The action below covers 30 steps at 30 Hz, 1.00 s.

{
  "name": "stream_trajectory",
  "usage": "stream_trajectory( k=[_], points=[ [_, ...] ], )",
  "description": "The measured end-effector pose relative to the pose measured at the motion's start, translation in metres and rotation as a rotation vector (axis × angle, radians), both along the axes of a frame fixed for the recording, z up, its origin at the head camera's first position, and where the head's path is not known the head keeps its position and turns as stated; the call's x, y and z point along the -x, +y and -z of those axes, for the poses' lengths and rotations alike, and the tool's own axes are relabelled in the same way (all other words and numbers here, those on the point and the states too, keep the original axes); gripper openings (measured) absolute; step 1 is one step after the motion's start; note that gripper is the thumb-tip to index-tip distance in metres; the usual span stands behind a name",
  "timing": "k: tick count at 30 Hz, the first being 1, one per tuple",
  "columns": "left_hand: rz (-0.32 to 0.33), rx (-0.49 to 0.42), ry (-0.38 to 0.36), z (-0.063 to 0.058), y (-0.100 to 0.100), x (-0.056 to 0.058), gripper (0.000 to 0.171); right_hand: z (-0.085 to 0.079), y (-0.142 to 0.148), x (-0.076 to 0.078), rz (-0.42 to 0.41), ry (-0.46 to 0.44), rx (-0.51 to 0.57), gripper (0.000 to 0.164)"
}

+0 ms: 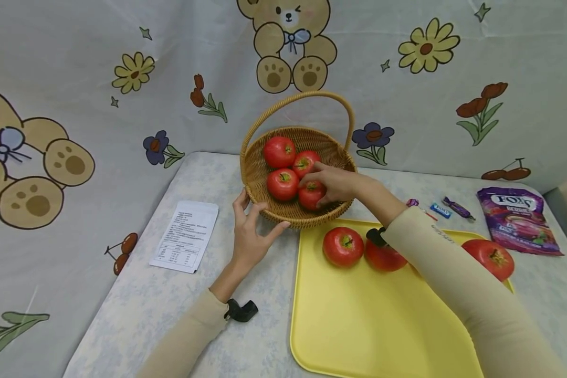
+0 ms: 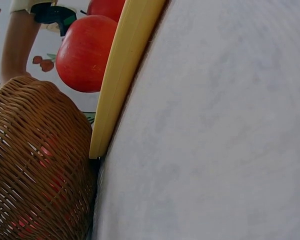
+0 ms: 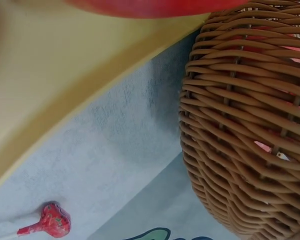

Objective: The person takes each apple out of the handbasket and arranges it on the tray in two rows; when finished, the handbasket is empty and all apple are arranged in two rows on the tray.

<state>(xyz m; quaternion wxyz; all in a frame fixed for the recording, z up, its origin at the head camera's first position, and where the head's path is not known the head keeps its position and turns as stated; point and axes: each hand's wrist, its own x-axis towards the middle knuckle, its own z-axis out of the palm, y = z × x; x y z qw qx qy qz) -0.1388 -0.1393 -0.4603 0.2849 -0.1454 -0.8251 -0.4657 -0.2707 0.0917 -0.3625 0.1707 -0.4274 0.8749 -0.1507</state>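
A wicker basket (image 1: 297, 218) with an arched handle stands at the far side of the table, several red apples inside it. My left hand (image 1: 252, 233) holds the basket's near-left rim, fingers at the side and thumb along the front. Reaching into the basket from the right, my right hand (image 1: 333, 185) grips the front-right apple (image 1: 310, 197); its fingers partly cover that apple. Other apples lie beside it, one at the left (image 1: 282, 184) and one behind (image 1: 280, 152). The left wrist view shows the basket's woven wall (image 2: 40, 160); neither wrist view shows its hand's grip clearly.
A yellow tray (image 1: 354, 325) lies in front of the basket, bearing a red apple (image 1: 343, 247), another apple (image 1: 385, 257) and a right-hand apple (image 1: 491, 258). A purple candy bag (image 1: 520, 220), wrapped candies (image 1: 458, 208) and a lollipop (image 3: 52, 220) lie beyond. At left is a white packet (image 1: 186, 236).
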Motion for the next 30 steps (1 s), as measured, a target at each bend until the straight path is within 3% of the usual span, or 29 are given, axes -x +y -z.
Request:
stream_trajectory(
  k=[16, 30],
  points=[
    [0.012, -0.008, 0.000, -0.001, 0.000, -0.002, 0.058, -0.002, -0.002, -0.001, -0.022, 0.011, 0.004, 0.049],
    [0.005, -0.024, -0.034, 0.001, -0.004, 0.000, 0.052, -0.017, 0.008, -0.007, -0.009, 0.135, 0.166, 0.048]
  ],
)
